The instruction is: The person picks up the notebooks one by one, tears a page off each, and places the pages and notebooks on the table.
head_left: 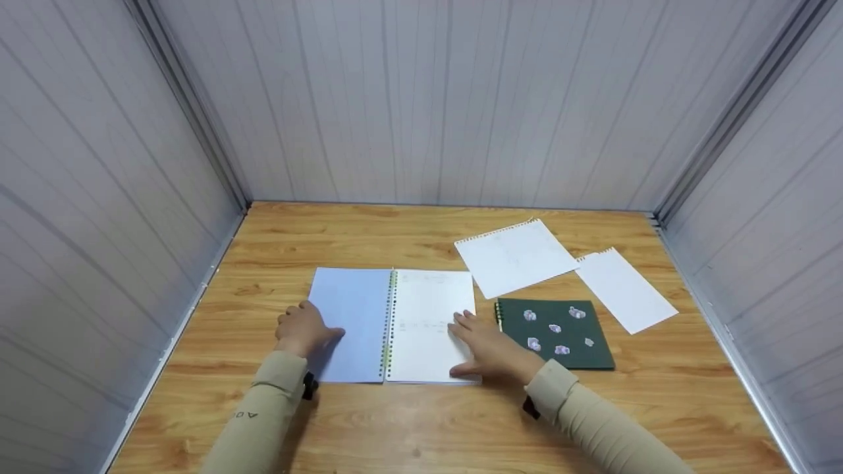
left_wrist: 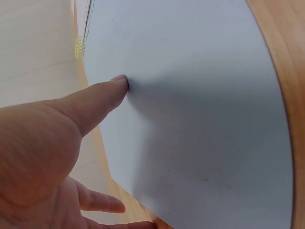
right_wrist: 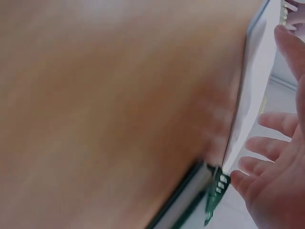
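Note:
A ring-bound notebook lies open flat on the table, with a pale blue cover (head_left: 355, 316) on the left and a white page (head_left: 428, 303) bearing faint marks on the right. My left hand (head_left: 306, 329) rests at the cover's left edge. In the left wrist view its thumb (left_wrist: 107, 95) touches the blue surface and the other fingers reach past the edge. My right hand (head_left: 487, 345) lies over the right edge of the white page, fingers spread. Close by that hand is a dark green spiral notebook (head_left: 570, 329) with purple crystal-like pictures; its binding (right_wrist: 219, 188) shows in the right wrist view.
Two loose white sheets with torn punched edges, a wider sheet (head_left: 517, 257) and a narrower sheet (head_left: 625, 289), lie behind the green notebook, touching at a corner. The wooden table (head_left: 316, 230) is enclosed by pale panel walls (head_left: 421, 99) at the back and both sides.

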`<state>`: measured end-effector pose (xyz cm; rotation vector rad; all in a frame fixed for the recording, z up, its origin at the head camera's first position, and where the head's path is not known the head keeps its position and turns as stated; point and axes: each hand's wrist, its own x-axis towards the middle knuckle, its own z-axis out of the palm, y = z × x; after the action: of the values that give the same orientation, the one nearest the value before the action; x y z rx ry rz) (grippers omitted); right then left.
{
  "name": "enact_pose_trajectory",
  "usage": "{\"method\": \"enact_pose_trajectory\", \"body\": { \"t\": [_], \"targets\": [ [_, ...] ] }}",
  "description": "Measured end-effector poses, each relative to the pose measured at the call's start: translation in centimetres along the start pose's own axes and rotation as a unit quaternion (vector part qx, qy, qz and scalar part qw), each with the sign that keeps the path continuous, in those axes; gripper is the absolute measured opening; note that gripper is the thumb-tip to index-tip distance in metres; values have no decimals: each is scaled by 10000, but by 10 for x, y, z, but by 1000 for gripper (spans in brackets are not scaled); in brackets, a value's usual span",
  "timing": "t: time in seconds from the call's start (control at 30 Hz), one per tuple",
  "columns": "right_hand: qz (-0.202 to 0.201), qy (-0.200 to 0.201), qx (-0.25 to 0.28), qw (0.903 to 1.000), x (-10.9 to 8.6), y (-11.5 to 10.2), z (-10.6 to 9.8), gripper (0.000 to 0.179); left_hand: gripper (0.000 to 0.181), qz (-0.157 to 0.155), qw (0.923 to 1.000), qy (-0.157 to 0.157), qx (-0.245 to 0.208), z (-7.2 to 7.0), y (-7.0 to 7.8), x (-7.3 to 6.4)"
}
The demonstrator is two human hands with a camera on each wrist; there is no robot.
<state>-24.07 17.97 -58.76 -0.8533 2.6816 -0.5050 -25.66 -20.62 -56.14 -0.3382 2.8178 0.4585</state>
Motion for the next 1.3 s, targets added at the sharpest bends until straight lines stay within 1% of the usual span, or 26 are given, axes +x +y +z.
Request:
{"method": "enact_pose_trajectory", "body": {
  "t": [0.13, 0.23, 0.4, 0.47, 0.6, 0.67, 0.73, 0.8, 0.9, 1.03, 1.13, 1.3],
  "targets": [
    [141, -164, 72, 9997, 1, -4, 5, 94, 102, 55, 9997, 39, -223, -1, -2, 2],
    [218, -253, 212, 9992, 1, -7, 4, 93, 100, 51, 9990, 18, -449, -1, -4, 4],
    [202, -307, 217, 9991, 3, -11, 3, 91, 97, -9, 9970, -61, -775, -1, -9, 7],
    [135, -280, 118, 9994, 5, -11, 4, 91, 95, 3, 9963, -63, -860, -2, -11, 8],
    [22, -224, 20, 9997, 9, -12, 8, 90, 90, 62, 9945, -137, -1040, -9, -18, 8],
    [10, -224, 22, 9997, 10, -14, 8, 90, 90, 121, 9927, -209, -1181, -15, -21, 7],
    [52, -246, 48, 9997, 11, -16, 7, 90, 95, 199, 9896, -297, -1390, -22, -25, 5],
    [111, -268, 51, 9996, 13, -17, 7, 90, 99, 394, 9853, -342, -1628, -30, -29, 4],
    [177, -297, 89, 9994, 16, -20, 7, 91, 103, 720, 9761, -455, -2000, -41, -35, 2],
    [197, -322, 194, 9991, 21, -22, 7, 91, 108, 1100, 9604, -760, -2446, -53, -38, -3],
    [198, -324, 268, 9989, 25, -23, 7, 89, 114, 1364, 9471, -902, -2763, -59, -36, -10],
    [214, -323, 396, 9985, 28, -24, 5, 88, 122, 1738, 9279, -939, -3161, -67, -25, -25]
  ]
}}
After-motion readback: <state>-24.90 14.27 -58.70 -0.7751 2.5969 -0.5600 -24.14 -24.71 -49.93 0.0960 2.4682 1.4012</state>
